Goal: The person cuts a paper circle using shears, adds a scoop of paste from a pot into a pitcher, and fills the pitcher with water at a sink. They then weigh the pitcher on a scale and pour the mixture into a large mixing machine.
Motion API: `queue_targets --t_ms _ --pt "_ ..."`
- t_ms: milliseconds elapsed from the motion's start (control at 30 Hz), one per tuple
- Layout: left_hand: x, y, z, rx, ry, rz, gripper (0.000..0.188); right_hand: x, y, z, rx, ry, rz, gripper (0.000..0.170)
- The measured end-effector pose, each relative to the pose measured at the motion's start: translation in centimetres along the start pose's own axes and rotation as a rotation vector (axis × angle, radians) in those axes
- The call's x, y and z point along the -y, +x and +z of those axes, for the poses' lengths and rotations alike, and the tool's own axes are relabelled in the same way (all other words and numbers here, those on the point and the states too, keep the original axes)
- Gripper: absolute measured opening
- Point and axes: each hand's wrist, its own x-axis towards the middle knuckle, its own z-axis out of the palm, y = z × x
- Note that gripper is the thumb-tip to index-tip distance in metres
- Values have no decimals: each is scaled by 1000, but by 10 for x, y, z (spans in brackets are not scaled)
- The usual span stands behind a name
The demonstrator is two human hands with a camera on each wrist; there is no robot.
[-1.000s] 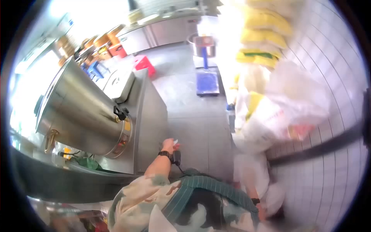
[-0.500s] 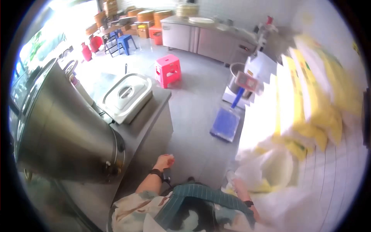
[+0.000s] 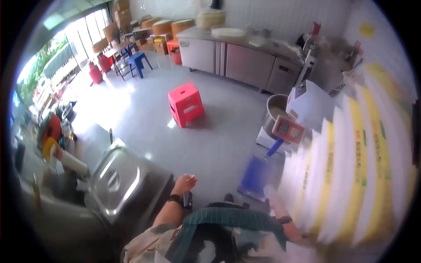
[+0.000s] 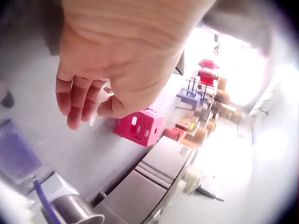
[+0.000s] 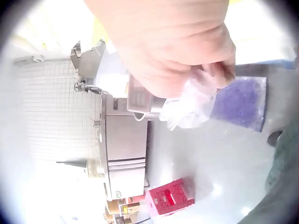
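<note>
My right hand (image 5: pixel 187 51) grips a crumpled, translucent plastic bag (image 5: pixel 189 102), its loose end sticking out of the curled fingers. In the head view that hand (image 3: pixel 277 205) is blurred, beside the blue platform of a scale (image 3: pixel 254 175) and a stack of white-and-yellow sacks (image 3: pixel 346 166). A small, thin white piece (image 4: pixel 99 103) is pinched between thumb and fingers of my left hand (image 4: pixel 112 60); most of it is hidden by the fingers. The left hand (image 3: pixel 184 183) hangs over the floor, close to a steel counter's corner.
A lidded steel pan (image 3: pixel 116 179) sits on the counter at left. Ahead on the floor is a pink stool (image 3: pixel 186 105). Past the scale stands a metal pot (image 3: pixel 277 107). A steel cabinet (image 3: pixel 250 63) lines the far wall, and a blue stool (image 3: pixel 139 63) stands farther back.
The view has swung rightward and forward, past the large steel drum at left. The pink stool and scale appear nearer. My right hand has come up from low beside the bags, with the plastic bag.
</note>
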Motion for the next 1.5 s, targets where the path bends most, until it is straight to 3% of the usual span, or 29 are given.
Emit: queue_targets --t_ms 33,67,133,167,200,233,300,367,433,500,533,567,633,667,733,767,800,833,933,1000,1100,1167,1200,1267,1333,1367,1433,1467,1500 --pt "-21 -1 13 -253 -137 -81 29 18 31 20 13 30 5 13" --pt "-39 1 23 -374 178 -89 32 38 63 39 66 -47 -20 15" --pt "-56 6 22 -219 746 65 20 96 97 75 225 -58 -66 16" --pt "-61 16 13 -284 431 42 16 132 96 99 331 8 -86 15" --pt "-62 27 1 -348 24 46 15 161 108 126 340 -75 -124 16" --pt "-65 34 1 -428 -188 60 17 184 123 150 351 -163 -162 16" --pt "-81 40 21 -629 -326 82 25 195 209 196 410 -320 -194 20" --pt "-96 54 25 -746 -290 78 22 245 253 239 413 -377 -203 23" --pt "-101 87 -25 -762 -149 -14 31 269 300 273 415 -443 -205 25" --pt "-125 117 -29 -772 -129 48 33 288 367 297 347 -548 -218 26" --pt "-142 141 -28 -779 -93 47 33 308 383 295 418 -450 -173 25" --pt "-153 173 -58 -725 -241 -42 27 310 407 295 396 -367 -212 25" --pt "-203 204 11 -830 -335 89 14 339 436 288 405 -352 -112 26" --pt "-209 234 5 -829 -64 273 14 353 450 289 365 -344 -156 25" --pt "-289 281 42 -720 -110 66 11 392 465 297 326 -274 -116 18" --pt "-301 314 29 -622 448 248 16 395 485 294 263 -287 -37 14" --pt "-313 346 18 -643 982 479 21 412 485 299 211 -267 -23 14" --pt "-338 372 24 -637 1343 566 23 414 507 299 215 -236 16 14" --pt "-412 461 39 -572 1626 616 29 447 556 327 73 -388 66 14" --pt "-420 539 -24 -585 1051 577 30 463 624 343 156 -408 62 13" --pt "-438 591 -39 -578 604 597 24 524 704 401 299 -336 18 12" --pt "-438 608 -48 -959 -33 337 17 559 759 461 269 -580 16 11" --pt "-445 598 -40 -1014 47 300 16 573 779 487 308 -581 15 11" --pt "-466 565 -11 -1101 104 256 15 612 810 540 620 -466 -260 14" --pt "-487 548 12 -1086 -133 166 21 649 834 607 680 -515 -186 14" --pt "-495 547 11 -1190 -100 126 21 664 847 645 707 -549 -131 15" --pt "-477 552 -48 -1212 -197 126 24 675 881 713 757 -583 -160 20" --pt "-486 562 -48 -1217 -211 125 24 679 897 745 784 -602 -187 26" --pt "-498 562 -43 -1275 -224 10 25 684 909 777 786 -610 -179 26"
